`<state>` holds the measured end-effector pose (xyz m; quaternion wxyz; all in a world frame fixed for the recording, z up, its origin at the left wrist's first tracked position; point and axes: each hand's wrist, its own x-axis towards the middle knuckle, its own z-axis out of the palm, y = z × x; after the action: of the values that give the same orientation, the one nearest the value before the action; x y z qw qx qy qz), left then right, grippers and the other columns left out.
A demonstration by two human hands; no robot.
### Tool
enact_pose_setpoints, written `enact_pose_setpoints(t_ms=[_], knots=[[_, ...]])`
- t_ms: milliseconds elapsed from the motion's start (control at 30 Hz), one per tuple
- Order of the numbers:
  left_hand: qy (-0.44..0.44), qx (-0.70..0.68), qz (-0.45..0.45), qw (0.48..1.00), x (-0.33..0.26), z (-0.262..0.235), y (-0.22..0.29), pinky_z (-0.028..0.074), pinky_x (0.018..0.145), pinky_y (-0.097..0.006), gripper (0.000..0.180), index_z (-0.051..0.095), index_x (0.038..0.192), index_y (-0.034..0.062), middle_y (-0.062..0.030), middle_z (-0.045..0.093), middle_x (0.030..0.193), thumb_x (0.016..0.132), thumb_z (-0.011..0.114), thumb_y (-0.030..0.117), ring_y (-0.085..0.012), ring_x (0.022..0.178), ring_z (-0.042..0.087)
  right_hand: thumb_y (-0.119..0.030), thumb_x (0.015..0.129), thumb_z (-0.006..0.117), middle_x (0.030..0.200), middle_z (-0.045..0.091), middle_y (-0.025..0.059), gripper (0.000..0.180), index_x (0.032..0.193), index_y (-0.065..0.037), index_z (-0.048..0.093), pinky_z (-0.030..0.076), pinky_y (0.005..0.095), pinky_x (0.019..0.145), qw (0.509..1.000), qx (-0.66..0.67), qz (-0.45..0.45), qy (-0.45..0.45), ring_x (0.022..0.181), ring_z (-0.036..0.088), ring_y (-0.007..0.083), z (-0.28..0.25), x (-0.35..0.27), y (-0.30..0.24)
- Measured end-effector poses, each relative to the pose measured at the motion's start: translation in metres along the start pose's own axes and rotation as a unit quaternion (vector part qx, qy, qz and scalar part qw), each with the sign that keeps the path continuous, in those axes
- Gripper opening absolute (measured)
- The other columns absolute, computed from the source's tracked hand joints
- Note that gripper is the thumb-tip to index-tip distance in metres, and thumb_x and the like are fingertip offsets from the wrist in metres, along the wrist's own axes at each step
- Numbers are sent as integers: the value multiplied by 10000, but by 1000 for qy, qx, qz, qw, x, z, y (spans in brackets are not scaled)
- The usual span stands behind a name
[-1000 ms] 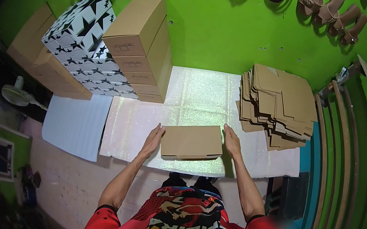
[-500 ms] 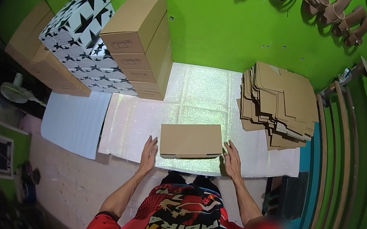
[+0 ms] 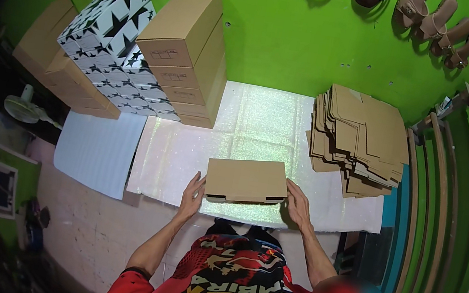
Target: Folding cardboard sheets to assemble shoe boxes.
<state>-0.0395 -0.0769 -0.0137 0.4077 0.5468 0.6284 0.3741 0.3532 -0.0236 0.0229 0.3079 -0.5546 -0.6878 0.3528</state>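
Observation:
A closed brown cardboard box point(image 3: 247, 176) lies on the shimmering white table cover near its front edge. Dark gaps show at the two front corners, beside its front flap. My left hand point(image 3: 193, 195) is at the box's left end, fingers stretched out and the tips at its side. On the opposite end, my right hand point(image 3: 297, 205) lies along the side with straight fingers that seem to touch it. Neither hand wraps around the box.
Stacked brown boxes point(image 3: 182, 34) and star-patterned boxes point(image 3: 107, 22) stand at the back left. Flat cardboard blanks point(image 3: 366, 130) are piled at the back right. Sandals point(image 3: 415, 12) hang on the green wall. A fan point(image 3: 26, 107) stands left; wooden rails point(image 3: 428, 220) run along the right.
The box has turned slightly and now sits squarer to the table's front edge. Both hands have come in closer to its ends. The whole view has shifted a little.

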Motion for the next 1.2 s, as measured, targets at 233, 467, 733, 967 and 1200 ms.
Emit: enact_pose_setpoints(t_ms=[233,467,733,967,1200], knots=[[15,167,60,984,5,-9,8,362,1211,-489,422,675,1424,90,-262,454,1618,1037,642,257,-440,1449,480,-541,1040,574,1327,676,285,648,1514,-101,584,495,460,1055,990,-25,130,-57,1201,651,446,-28,33,-32],[-18,204,39,978,7,-14,14,307,1206,-654,500,593,1521,217,-184,559,1559,1037,636,337,-417,1448,503,-507,1064,552,1506,566,209,659,1569,-86,512,409,453,1186,996,-83,-6,-21,1424,490,378,-25,102,-40],[-38,199,-3,979,13,-10,19,279,1187,-719,510,559,1550,235,-144,609,1517,1060,605,367,-408,1463,497,-593,1089,402,1701,364,140,667,1610,-184,475,331,491,1261,977,-165,65,-123,1541,363,386,-7,117,6],[-47,176,67,981,34,-16,6,368,1153,-658,491,568,1542,211,-189,638,1464,1067,600,329,-398,1397,561,-487,1090,497,1721,325,133,550,1585,-247,520,287,488,1281,980,-179,14,-85,1547,349,409,-11,57,22],[-78,230,170,955,33,-32,9,337,1224,-570,538,614,1508,200,-218,421,1655,989,719,292,-435,1527,389,-623,996,606,1725,319,121,690,1547,-209,570,322,481,1274,979,-164,-67,-97,1557,353,358,-25,34,6]])
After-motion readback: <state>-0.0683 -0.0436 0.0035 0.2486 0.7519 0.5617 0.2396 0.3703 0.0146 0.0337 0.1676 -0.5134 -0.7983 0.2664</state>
